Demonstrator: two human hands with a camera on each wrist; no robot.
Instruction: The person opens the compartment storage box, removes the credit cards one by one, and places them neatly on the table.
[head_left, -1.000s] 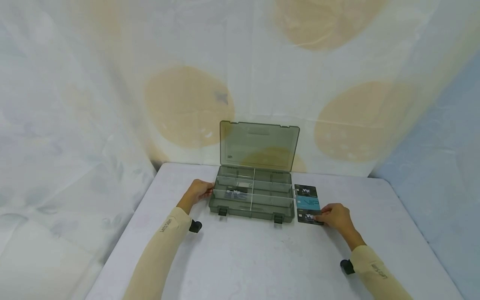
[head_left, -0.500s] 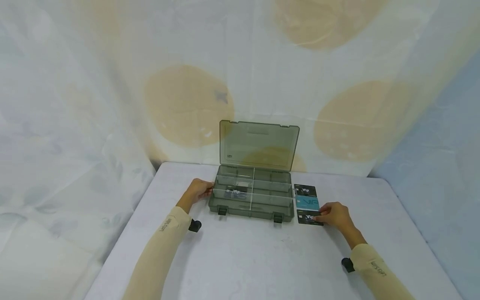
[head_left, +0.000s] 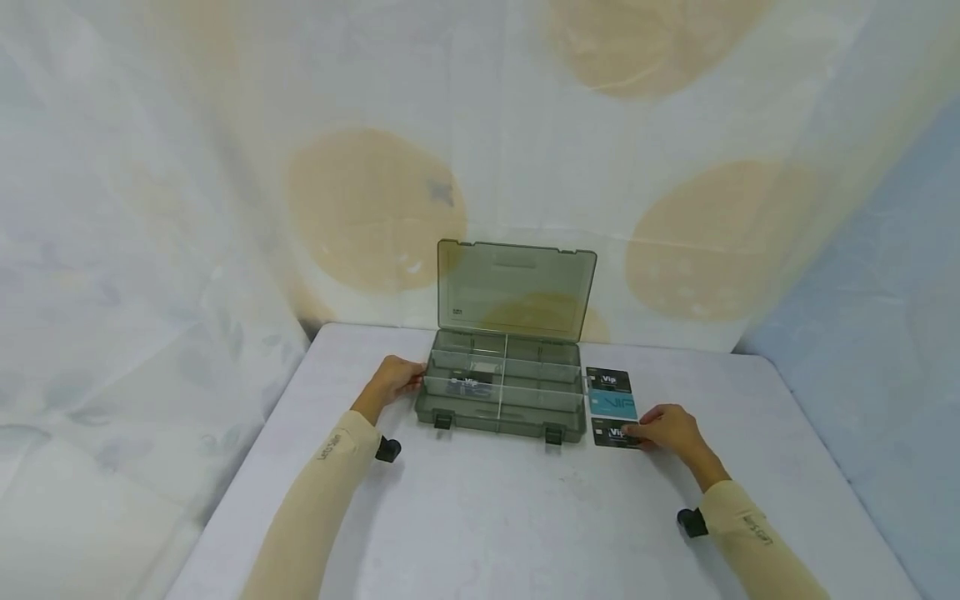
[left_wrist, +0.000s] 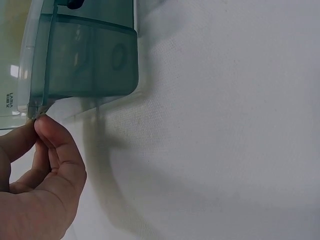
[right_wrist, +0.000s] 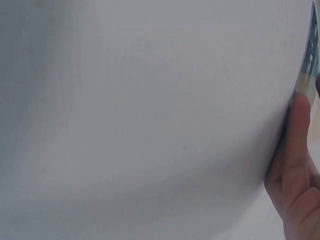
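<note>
**Right hand closes on the nearest card**

The right hand (head_left: 667, 429) has drawn slightly inward over the last second, and its fingertips now pinch the edge of the nearest black "Vip" card (head_left: 611, 433), which lies flat on the white bench (head_left: 525, 517) beside the smoky translucent plastic compartment box (head_left: 501, 392). The left hand (head_left: 393, 379) keeps steadying the box's left wall, fingers curled round its edge. A lift looks imminent.

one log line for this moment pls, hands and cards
left hand: holds organizer box left edge | right hand: pinches nearest black vip card | lid: open | teal card: on table
</note>
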